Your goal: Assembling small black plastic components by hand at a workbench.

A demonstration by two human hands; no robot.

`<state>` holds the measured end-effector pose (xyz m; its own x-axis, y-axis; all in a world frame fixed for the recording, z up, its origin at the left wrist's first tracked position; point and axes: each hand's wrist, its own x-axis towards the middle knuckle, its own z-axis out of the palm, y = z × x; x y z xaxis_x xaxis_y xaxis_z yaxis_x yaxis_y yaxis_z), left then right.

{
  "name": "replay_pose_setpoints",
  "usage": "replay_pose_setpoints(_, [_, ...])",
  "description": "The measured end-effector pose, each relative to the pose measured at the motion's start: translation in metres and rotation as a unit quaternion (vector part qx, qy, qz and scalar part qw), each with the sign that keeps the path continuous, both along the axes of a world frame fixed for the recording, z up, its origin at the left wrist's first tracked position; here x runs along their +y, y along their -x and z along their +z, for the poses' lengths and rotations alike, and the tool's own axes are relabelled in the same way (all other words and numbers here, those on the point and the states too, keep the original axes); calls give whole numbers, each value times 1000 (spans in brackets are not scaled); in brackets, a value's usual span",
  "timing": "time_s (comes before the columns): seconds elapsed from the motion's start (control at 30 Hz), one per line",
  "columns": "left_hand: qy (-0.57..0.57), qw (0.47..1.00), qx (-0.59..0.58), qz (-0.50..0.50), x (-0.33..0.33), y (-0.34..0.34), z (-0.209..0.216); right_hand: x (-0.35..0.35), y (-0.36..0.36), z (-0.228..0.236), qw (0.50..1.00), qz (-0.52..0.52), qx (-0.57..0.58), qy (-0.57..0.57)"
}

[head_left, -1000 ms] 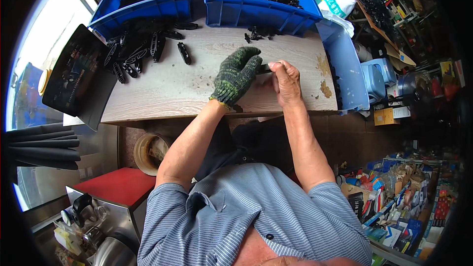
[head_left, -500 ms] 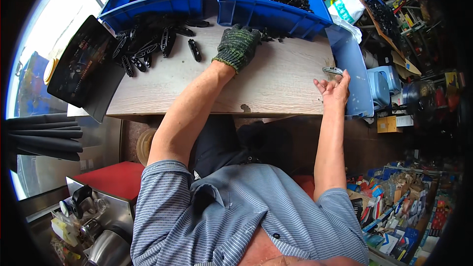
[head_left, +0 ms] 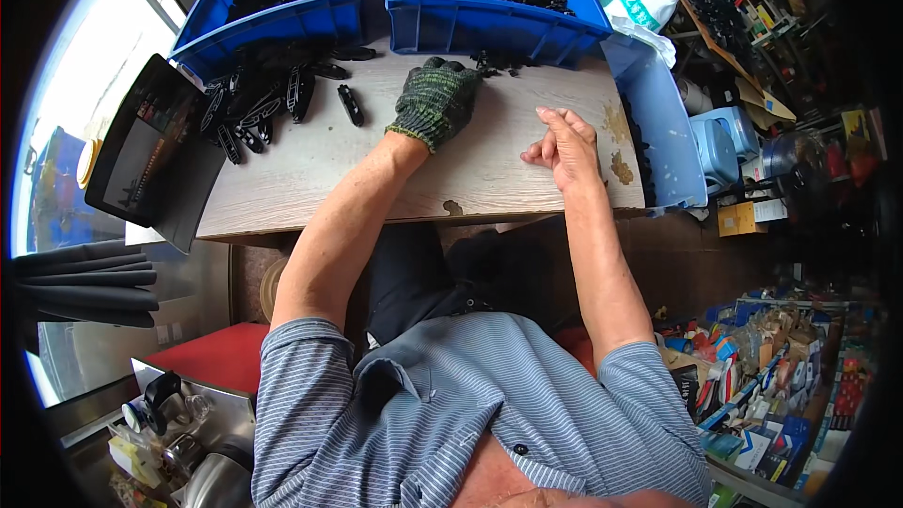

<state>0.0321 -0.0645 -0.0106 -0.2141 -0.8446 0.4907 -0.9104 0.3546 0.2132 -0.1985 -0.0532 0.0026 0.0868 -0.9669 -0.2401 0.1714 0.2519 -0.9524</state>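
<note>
My left hand (head_left: 435,102), in a green knitted glove, lies curled palm-down on the pale wooden bench (head_left: 310,169), its grip's contents hidden, beside small black plastic clips (head_left: 497,62), while my bare right hand (head_left: 564,146) rests loosely closed, apparently empty; a careless sweep could scatter them.

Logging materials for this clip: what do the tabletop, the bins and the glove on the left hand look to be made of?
Tabletop: pale wood or wood-look laminate, matt, with visible grain and brown stains. Bins: moulded plastic, uniform glossy blue with thick rims. Glove on the left hand: knitted fabric, mottled green and dark, ribbed at the cuff. The right hand is bare.
</note>
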Motion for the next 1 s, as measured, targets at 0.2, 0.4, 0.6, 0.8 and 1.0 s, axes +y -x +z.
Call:
replay_pose_setpoints(0.2, [-5,999,48,-2,2,4,-3,-1,-11,1,999,-2,36,-10])
replay_pose_setpoints(0.4, [-352,674,646,-72,33,18,12,4,-20,1,998,60,14,27])
replay_pose_setpoints(0.6, [-340,553,752,-117,51,42,5,5,-21,-12,994,56,-13,96])
replay_pose_setpoints(0.8, [-276,615,736,-70,62,61,3,7,-24,-18,984,23,7,179])
replay_pose_setpoints(1.0, [-288,563,769,-88,61,55,4,7,-16,-18,986,55,1,159])
